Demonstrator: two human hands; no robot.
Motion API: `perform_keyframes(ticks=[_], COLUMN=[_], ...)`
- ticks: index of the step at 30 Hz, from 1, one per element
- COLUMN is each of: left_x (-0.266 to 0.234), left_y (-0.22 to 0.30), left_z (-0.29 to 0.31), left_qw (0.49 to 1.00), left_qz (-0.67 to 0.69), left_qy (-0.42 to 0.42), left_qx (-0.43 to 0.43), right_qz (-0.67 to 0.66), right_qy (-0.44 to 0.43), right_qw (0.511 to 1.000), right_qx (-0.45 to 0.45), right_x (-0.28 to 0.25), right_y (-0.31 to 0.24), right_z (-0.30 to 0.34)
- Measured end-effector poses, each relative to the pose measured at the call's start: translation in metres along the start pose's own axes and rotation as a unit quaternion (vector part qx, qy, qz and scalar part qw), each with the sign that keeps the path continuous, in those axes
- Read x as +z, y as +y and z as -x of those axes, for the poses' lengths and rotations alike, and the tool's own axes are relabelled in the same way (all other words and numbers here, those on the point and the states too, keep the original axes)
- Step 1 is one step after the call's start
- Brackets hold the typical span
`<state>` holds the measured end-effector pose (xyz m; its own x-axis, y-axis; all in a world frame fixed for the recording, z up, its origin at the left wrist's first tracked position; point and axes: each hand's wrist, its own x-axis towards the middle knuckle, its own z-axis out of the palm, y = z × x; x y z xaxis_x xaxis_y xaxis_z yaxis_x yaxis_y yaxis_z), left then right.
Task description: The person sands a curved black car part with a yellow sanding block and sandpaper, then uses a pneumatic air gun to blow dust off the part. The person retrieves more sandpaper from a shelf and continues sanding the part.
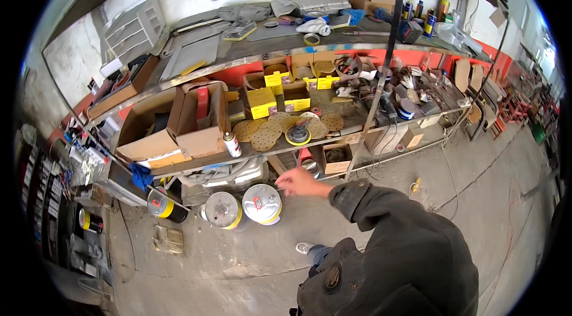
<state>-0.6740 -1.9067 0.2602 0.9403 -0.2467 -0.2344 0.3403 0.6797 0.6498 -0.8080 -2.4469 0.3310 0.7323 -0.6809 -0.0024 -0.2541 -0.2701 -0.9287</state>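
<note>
My right hand (300, 183) reaches left from a dark sleeve, in front of the lower shelf edge. Its fingers are loosely bent and apart, with nothing visible in them. Just left of it stands a silver metal drum (262, 203) with a red cap, beside a second drum (223, 209) on the floor. Above the hand, on the shelf, a round sander (298, 134) with a yellow rim lies among perforated sanding discs (266, 139). A spray can (232, 145) stands near the shelf edge. My left hand is out of view.
Open cardboard boxes (150, 125) and yellow boxes (261, 103) of discs line the shelf. A metal post (381, 81) rises at its front. A black and yellow can (167, 205) and a flattened tan package (168, 239) are on the floor. A cable (456, 179) trails at right.
</note>
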Motion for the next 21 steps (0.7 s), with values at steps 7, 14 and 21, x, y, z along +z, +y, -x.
perform_keyframes(ticks=[7, 14, 21], left_x=[0.02, 0.068, 0.045], left_y=[-0.021, -0.069, -0.061], left_z=[-0.04, -0.047, -0.033], left_qw=[0.999, 0.999, 0.995], left_qz=[0.0, -0.015, -0.011], left_qy=[-0.024, -0.001, 0.072], left_qx=[-0.022, -0.033, 0.066], right_qz=[-0.076, 0.026, 0.288], right_qy=[0.112, 0.092, 0.167], right_qw=[0.99, 0.992, 0.842], right_qx=[0.032, -0.086, -0.424], right_x=[-0.076, -0.07, -0.067], right_y=[0.036, -0.029, -0.189], right_z=[-0.025, -0.137, -0.344])
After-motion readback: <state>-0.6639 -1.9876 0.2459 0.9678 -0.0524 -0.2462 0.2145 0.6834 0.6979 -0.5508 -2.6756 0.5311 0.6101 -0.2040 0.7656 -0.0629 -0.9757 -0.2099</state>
